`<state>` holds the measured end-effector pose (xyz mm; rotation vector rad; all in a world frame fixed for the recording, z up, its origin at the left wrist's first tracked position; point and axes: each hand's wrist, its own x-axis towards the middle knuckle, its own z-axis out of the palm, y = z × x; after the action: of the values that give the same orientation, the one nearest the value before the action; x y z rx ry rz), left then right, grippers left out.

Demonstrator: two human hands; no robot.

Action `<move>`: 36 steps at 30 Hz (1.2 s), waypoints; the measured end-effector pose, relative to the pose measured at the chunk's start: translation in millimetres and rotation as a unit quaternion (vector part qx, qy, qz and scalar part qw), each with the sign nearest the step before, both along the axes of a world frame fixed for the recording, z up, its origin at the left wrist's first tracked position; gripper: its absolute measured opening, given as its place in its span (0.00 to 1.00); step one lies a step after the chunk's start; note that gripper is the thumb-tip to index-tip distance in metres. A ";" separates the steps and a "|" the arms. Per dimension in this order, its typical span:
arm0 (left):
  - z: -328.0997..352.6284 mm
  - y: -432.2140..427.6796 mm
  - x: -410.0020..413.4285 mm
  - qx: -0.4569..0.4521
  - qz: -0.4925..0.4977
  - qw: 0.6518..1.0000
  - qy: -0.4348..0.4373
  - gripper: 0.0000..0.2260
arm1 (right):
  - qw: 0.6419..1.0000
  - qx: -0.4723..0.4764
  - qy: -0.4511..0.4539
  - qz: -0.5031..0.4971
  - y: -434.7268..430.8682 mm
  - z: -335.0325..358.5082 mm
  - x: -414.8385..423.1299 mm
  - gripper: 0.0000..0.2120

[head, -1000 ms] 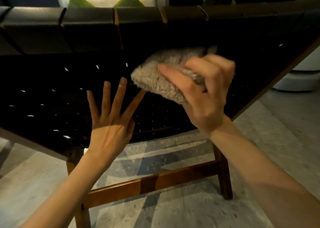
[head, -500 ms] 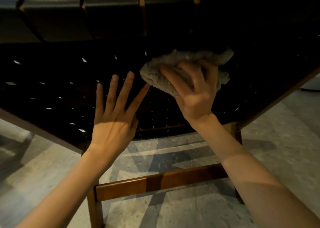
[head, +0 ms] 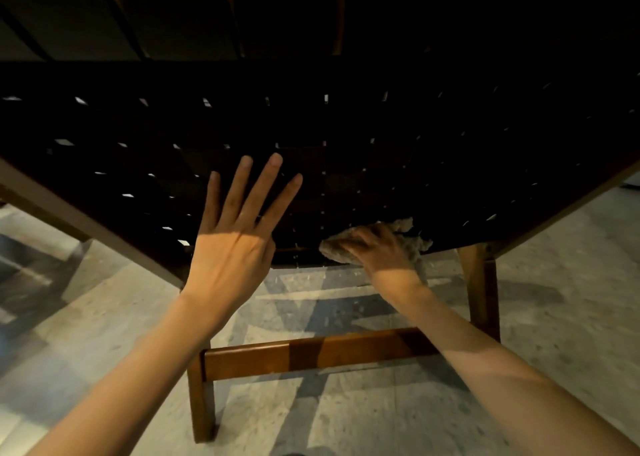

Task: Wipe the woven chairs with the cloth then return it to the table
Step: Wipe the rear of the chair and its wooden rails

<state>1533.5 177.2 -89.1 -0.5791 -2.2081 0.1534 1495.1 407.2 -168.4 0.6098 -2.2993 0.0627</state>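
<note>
At the front edge of the dark woven chair seat [head: 346, 164], my right hand [head: 379, 253] grips the fluffy beige cloth [head: 337, 249], pressing it down; my left hand [head: 232, 244] rests alongside, 4 fingers spread straight.

No legible text — none anywhere

The woven chair [head: 381, 126] stands by wooden legs [head: 201, 403] on the speckled floor [head: 561, 351].

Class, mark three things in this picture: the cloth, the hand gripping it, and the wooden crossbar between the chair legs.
cloth [head: 335, 252]: head view, its uncovered fuzzy left end.
right hand [head: 384, 252]: head view, back of the hand.
crossbar [head: 311, 353]: head view, middle of its front face.
</note>
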 end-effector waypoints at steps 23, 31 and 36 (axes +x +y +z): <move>6.4 -32.3 -8.4 0.032 -0.003 0.999 0.029 0.33 | 0.896 -0.129 0.425 0.014 -70.0 137.5 11.1 0.13; -7.0 -50.2 0.3 0.026 0.021 0.999 -0.021 0.31 | 0.981 0.030 0.192 0.003 -54.7 11.7 -19.4 0.17; -16.0 -53.7 4.5 0.018 0.035 0.998 -0.045 0.38 | 0.996 0.070 0.041 -0.035 -51.8 -4.6 -7.2 0.14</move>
<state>1538.0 123.5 -105.1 -0.4981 -2.3145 0.1269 1487.9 355.4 -173.0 0.5910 -2.2554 -0.1554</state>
